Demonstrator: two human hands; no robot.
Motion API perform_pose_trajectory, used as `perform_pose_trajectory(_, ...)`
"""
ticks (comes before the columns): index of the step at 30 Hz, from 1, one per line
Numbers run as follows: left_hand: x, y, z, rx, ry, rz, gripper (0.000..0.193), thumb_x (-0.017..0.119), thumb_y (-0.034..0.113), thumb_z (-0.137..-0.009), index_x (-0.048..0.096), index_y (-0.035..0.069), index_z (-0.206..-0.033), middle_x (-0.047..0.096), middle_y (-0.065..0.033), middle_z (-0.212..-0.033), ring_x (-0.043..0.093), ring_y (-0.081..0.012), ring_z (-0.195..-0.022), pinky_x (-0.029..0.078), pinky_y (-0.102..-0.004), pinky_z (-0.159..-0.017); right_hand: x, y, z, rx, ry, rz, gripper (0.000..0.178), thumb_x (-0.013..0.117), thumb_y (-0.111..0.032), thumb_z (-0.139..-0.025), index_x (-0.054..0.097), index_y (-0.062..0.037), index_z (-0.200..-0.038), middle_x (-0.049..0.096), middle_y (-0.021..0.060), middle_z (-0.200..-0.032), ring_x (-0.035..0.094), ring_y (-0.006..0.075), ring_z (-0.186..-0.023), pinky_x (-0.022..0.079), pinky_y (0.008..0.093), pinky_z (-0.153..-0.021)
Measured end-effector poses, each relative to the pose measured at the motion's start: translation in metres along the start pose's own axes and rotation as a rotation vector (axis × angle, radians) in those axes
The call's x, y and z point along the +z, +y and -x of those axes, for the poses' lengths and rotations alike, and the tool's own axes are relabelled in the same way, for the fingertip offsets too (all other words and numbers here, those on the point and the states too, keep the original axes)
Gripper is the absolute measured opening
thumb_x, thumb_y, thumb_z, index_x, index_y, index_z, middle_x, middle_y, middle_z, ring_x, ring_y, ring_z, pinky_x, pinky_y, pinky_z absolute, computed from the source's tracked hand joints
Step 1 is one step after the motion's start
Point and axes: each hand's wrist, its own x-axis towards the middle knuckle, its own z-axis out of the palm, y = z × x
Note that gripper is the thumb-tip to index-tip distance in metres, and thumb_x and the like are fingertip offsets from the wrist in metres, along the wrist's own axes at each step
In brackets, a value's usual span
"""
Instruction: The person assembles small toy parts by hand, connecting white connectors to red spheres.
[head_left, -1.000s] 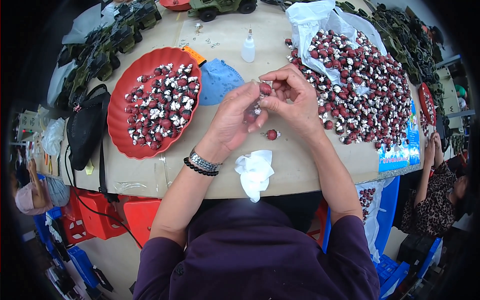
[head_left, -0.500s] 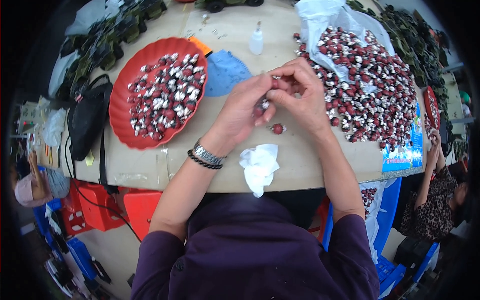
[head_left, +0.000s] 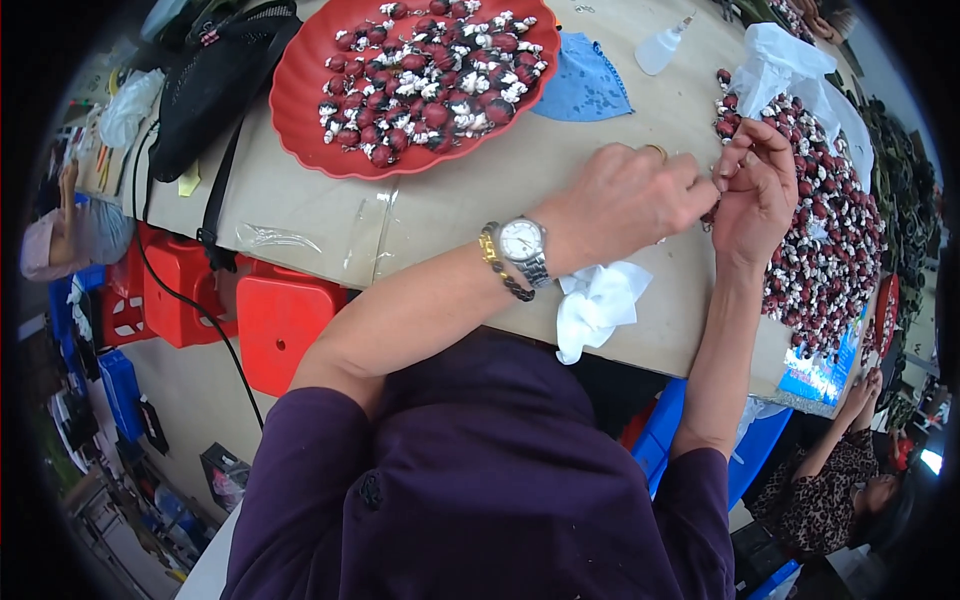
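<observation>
My left hand point(head_left: 635, 208), back upward with a watch on its wrist, reaches across to the right with its fingers closed. Its fingertips meet those of my right hand point(head_left: 757, 205), whose thumb and forefinger are pinched together while the other fingers curl. What lies in either grip is hidden; a bit of dark red shows just below the fingertips. Right behind my right hand spreads a big heap of small dark-red balls with white tufts point(head_left: 825, 240). Similar balls fill a scalloped red tray point(head_left: 300, 135) on the left. Crumpled white tissue point(head_left: 600, 305) lies below my left hand.
Beyond my hands are a blue cloth point(head_left: 585, 80) and a small white dropper bottle point(head_left: 660, 50). A white plastic bag point(head_left: 785, 70) rests against the heap. A black bag point(head_left: 215, 95) lies at the left, red stools point(head_left: 285, 325) below. Another person point(head_left: 830, 480) sits at the right.
My left hand has turned from palm up to back up and swung right toward my right hand. The view has shifted, and the loose ball between my arms no longer shows.
</observation>
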Motion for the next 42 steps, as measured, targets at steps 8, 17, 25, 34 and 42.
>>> perform_pose_trajectory(8,0.002,0.000,0.004,0.009,0.004,0.017,0.021,0.068,0.011,-0.067,0.053,0.009,-0.081,0.054,-0.0032,-0.076,0.061,-0.0186,-0.059,0.045,-0.0320,-0.043,-0.011,-0.023,-0.005,0.269,-0.264,0.626,0.015,0.053,0.001,-0.082,0.064,-0.0007,-0.092,0.053,-0.0028,-0.073,0.042,0.0037,-0.063,0.034,0.0192,-0.055)
perform_pose_trajectory(17,0.007,-0.008,-0.004,-0.016,0.238,0.244,0.024,0.075,0.013,-0.070,0.062,0.007,-0.089,0.057,-0.0030,-0.070,0.062,-0.0177,-0.061,0.046,-0.0317,-0.046,-0.011,-0.039,0.002,0.248,-0.677,1.029,0.041,0.076,-0.004,-0.062,0.058,-0.0004,-0.099,0.046,0.0023,-0.066,0.042,0.0145,-0.057,0.038,0.0297,-0.055)
perform_pose_trajectory(25,-0.004,-0.014,-0.015,-0.648,0.247,1.174,0.019,0.057,0.022,-0.092,0.059,0.004,-0.095,0.059,-0.0029,-0.072,0.051,-0.0117,-0.049,0.033,-0.0226,-0.042,0.006,-0.037,0.012,0.042,-0.853,1.106,0.029,0.075,-0.020,-0.071,0.065,-0.0050,-0.094,0.065,0.0098,-0.087,0.065,0.0271,-0.082,0.050,0.0380,-0.072)
perform_pose_trajectory(34,-0.010,-0.030,-0.014,-0.957,0.191,2.038,0.032,0.052,0.035,-0.090,0.057,0.004,-0.083,0.061,-0.0130,-0.094,0.060,-0.0224,-0.064,0.042,-0.0314,-0.048,0.001,-0.035,0.005,0.011,-0.628,1.005,0.016,0.062,-0.010,-0.079,0.065,-0.0018,-0.093,0.064,0.0124,-0.091,0.063,0.0307,-0.084,0.049,0.0394,-0.076)
perform_pose_trajectory(42,-0.012,-0.014,-0.015,-0.993,0.064,1.671,0.026,0.065,0.024,-0.091,0.061,0.002,-0.105,0.059,-0.0059,-0.090,0.055,-0.0100,-0.058,0.038,-0.0200,-0.045,-0.001,-0.030,0.004,0.362,-0.273,0.159,0.026,0.058,-0.009,-0.089,0.060,-0.0020,-0.114,0.065,0.0023,-0.095,0.053,0.0052,-0.069,0.043,0.0206,-0.054)
